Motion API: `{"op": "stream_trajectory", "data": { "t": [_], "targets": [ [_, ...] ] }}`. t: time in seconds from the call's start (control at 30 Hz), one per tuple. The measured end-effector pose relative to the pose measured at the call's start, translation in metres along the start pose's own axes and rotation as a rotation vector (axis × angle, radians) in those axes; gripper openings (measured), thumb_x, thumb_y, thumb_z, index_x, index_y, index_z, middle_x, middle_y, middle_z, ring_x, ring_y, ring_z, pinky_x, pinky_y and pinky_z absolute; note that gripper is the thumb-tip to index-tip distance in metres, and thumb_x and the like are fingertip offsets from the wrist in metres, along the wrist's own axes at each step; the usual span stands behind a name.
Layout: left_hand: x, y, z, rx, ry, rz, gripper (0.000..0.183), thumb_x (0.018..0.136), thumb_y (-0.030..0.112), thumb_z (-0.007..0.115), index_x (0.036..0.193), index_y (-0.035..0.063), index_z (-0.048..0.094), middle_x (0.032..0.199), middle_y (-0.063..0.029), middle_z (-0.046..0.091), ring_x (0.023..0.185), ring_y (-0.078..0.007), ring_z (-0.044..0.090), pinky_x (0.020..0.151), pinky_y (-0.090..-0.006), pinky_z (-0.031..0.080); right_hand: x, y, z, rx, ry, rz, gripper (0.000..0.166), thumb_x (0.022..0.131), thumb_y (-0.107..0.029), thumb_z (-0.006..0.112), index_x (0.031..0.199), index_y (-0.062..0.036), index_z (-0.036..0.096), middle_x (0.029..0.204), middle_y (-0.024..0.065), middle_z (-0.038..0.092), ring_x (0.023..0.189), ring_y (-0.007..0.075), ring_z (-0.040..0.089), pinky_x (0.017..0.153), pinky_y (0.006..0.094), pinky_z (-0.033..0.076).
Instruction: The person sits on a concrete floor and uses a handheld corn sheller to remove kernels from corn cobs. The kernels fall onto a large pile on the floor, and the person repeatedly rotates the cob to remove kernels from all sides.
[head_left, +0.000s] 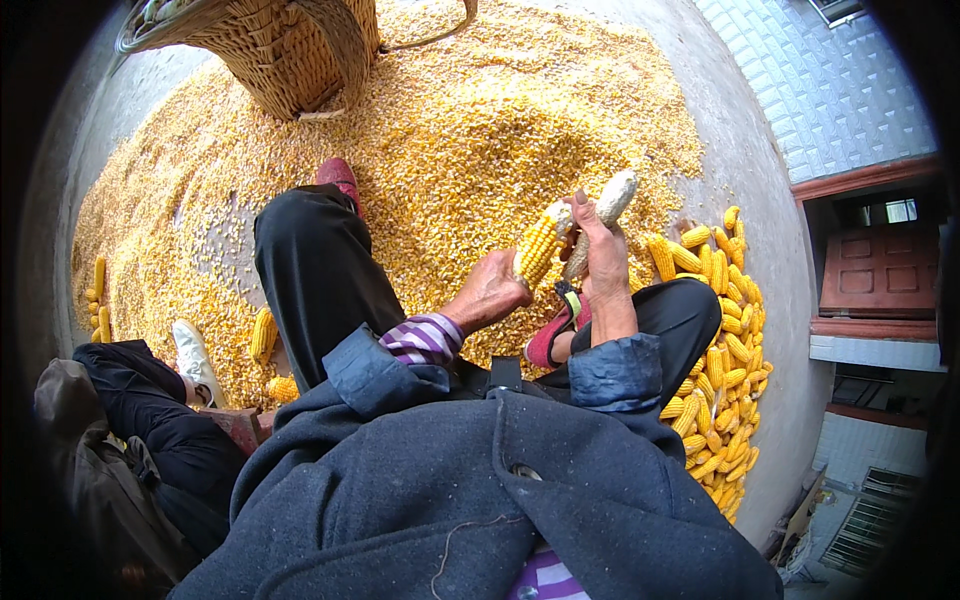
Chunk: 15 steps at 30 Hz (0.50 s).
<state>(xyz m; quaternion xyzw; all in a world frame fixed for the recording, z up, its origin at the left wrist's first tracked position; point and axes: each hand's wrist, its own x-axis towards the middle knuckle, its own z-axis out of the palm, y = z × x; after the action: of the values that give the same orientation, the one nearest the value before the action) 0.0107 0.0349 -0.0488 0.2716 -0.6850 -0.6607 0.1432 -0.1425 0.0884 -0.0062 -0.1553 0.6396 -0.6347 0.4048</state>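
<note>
In my left hand (493, 289) is a yellow ear of corn (537, 247), its upper end pale where kernels are gone. My right hand (606, 259) grips a bare, whitish corncob (618, 196), with the thumb up near the ear's top. The two are held tilted, side by side, between my knees. Beneath them spreads a thick layer of loose corn kernels (450, 187). My right palm side is partly hidden behind the fingers and cob.
A wicker basket (289, 60) stands on the kernels at the upper left. Unshelled ears lie in a heap (720, 375) by my right knee. Another person's leg (150, 397) and white shoe (196, 360) are at the left, near a few ears (264, 335). Beyond is concrete floor (780, 247).
</note>
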Motion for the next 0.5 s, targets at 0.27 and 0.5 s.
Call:
{"op": "stream_trajectory", "data": {
  "t": [0.27, 0.5],
  "targets": [
    [-0.005, 0.005, 0.001, -0.272, -0.025, -0.200, 0.020, 0.067, 0.002, 0.066, 0.085, -0.0009, 0.058, 0.060, -0.0036, 0.053, 0.049, -0.0121, 0.050, 0.044, -0.0287, 0.039, -0.006, 0.021, 0.019, 0.168, -0.029, -0.083, 0.028, 0.088, -0.019, 0.072, 0.108, -0.0003, 0.065, 0.088, 0.0013, 0.066, 0.073, 0.0093, 0.061, 0.065, 0.0242, 0.049],
    [-0.006, 0.016, -0.003, -0.431, -0.051, -0.276, 0.015, 0.068, 0.003, 0.068, 0.076, 0.0014, 0.056, 0.056, -0.0015, 0.049, 0.042, -0.0122, 0.048, 0.037, -0.0284, 0.036, -0.011, 0.017, 0.020, 0.231, -0.087, -0.019, 0.033, 0.087, -0.011, 0.065, 0.117, -0.0002, 0.060, 0.093, 0.0014, 0.065, 0.071, 0.0072, 0.058, 0.065, 0.0212, 0.050]
  ]
}}
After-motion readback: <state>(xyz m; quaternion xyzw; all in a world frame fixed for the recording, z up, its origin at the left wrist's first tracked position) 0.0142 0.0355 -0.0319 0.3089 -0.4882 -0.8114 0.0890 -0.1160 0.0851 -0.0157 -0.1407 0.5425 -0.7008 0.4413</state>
